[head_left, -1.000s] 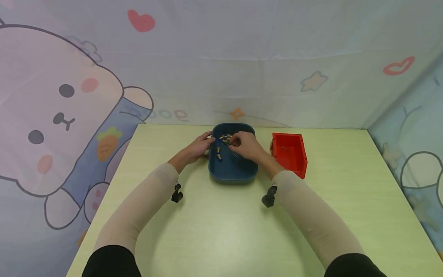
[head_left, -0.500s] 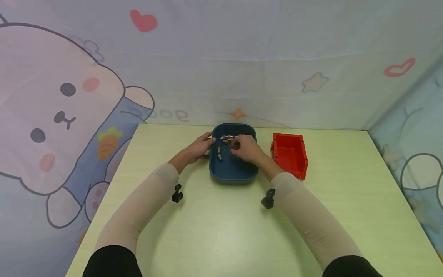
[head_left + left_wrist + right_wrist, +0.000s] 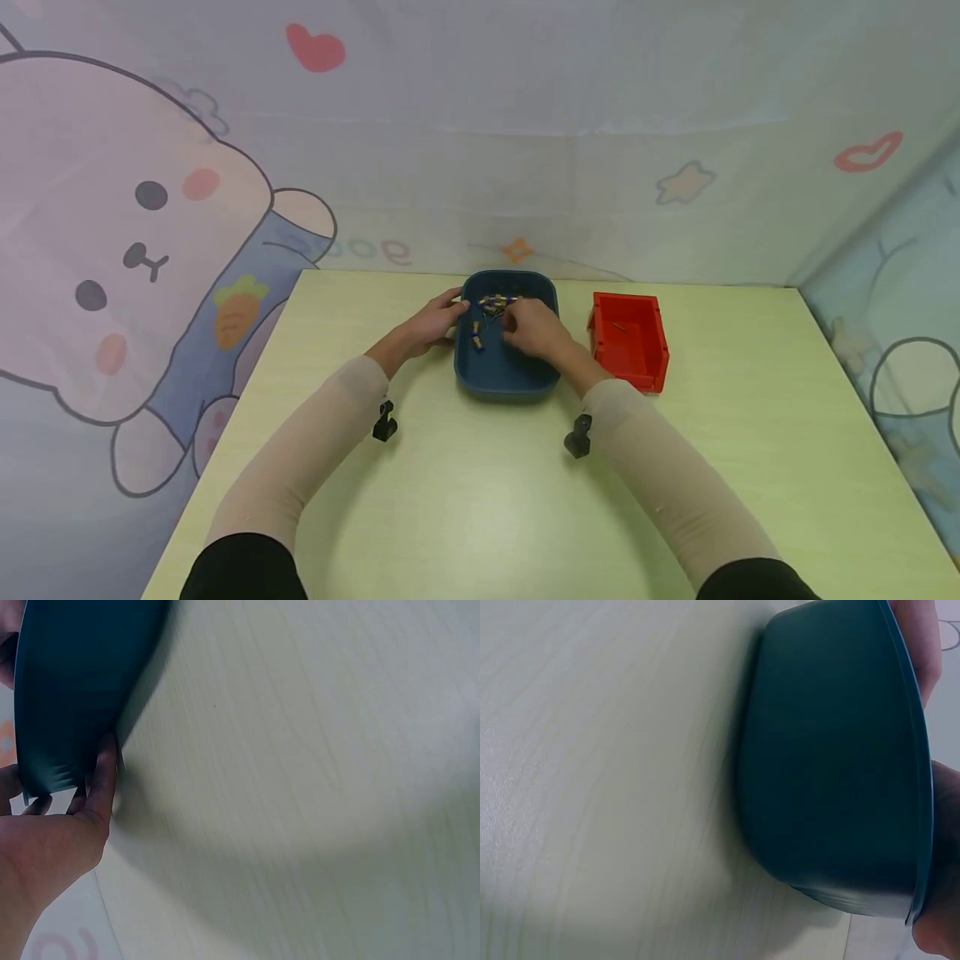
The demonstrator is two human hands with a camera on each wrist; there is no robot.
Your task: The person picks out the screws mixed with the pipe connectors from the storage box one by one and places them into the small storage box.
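Note:
A dark blue tray (image 3: 504,385) stands near the table's back edge. My left hand (image 3: 433,322) holds its left rim; in the left wrist view, fingers of that left hand (image 3: 56,847) lie along the tray's outer wall. Inside, toward the back left, are several small gold-and-blue pieces (image 3: 495,304) and some thin grey ones, too small to name. My right hand (image 3: 536,327) is over the right half of the tray, fingers bent down beside the pieces. Its fingertips are hidden, so whether it pinches anything cannot be seen. In the right wrist view the tray wall (image 3: 832,765) covers most of it.
A red open bin (image 3: 630,354) stands to the right of the tray, with a small thin piece (image 3: 618,326) lying in it. The pale table (image 3: 480,492) reaches to a patterned cloth backdrop (image 3: 570,192). Black wrist cameras hang below both forearms.
My right hand has shifted slightly right and down inside the tray, showing more of the gold-and-blue pieces. The left hand stays on the rim. The whole view has drifted slightly.

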